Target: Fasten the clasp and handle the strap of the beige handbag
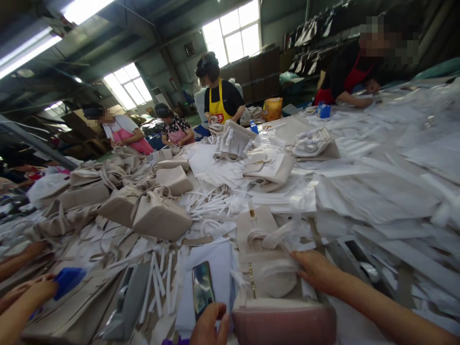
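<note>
While the right hand [316, 270] lies flat with fingers together on the beige handbag [268, 258] at five o'clock, the left hand [210, 326] pinches a phone [202, 289] at six; steadying the bag firmly looks wise. The left fingers are cut off, their grip partly unclear.

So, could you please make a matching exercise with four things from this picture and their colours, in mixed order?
Things:
1. handbag under the right hand
2. phone by the left hand
3. apron of the person at the far end
4. small object at the left edge

Colours:
a. yellow
b. blue
c. beige
d. dark, glossy screen

Pairs: 1-c, 2-d, 3-a, 4-b
</note>
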`<state>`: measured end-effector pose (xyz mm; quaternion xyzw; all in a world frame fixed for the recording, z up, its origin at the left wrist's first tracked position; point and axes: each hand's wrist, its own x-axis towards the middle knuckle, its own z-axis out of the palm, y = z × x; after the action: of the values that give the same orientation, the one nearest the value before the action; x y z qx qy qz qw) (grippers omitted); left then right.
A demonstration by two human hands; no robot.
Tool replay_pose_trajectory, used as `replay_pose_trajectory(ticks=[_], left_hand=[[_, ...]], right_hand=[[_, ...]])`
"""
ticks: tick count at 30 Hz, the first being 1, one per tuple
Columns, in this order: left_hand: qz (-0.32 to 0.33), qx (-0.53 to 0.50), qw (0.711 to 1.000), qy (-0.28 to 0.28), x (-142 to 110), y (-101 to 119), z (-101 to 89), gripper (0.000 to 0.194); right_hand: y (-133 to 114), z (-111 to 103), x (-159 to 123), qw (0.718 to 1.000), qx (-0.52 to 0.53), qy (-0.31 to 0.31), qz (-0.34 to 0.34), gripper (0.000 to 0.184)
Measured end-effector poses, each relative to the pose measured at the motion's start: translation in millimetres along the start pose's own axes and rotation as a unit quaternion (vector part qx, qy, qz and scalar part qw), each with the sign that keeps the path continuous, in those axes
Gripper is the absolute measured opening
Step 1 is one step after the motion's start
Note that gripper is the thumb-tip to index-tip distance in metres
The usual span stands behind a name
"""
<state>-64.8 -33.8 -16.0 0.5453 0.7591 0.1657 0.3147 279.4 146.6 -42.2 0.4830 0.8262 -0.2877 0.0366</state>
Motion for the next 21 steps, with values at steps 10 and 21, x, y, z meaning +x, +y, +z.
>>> replay_pose_trajectory(ticks=[10, 21], left_hand=[[-0.049, 0.019, 0.991, -0.120, 49.6, 47.6, 17.7, 0.048], [0.216, -0.320, 0.913, -0.133, 87.4, 157.9, -33.4, 0.075]], right_hand=[[-14.2, -116.6, 15.8, 0.930, -0.171, 0.311, -0.093, 0.024], [-122.0, -185.0, 35.5, 0.798, 0.000, 0.446, -0.406, 0.025]])
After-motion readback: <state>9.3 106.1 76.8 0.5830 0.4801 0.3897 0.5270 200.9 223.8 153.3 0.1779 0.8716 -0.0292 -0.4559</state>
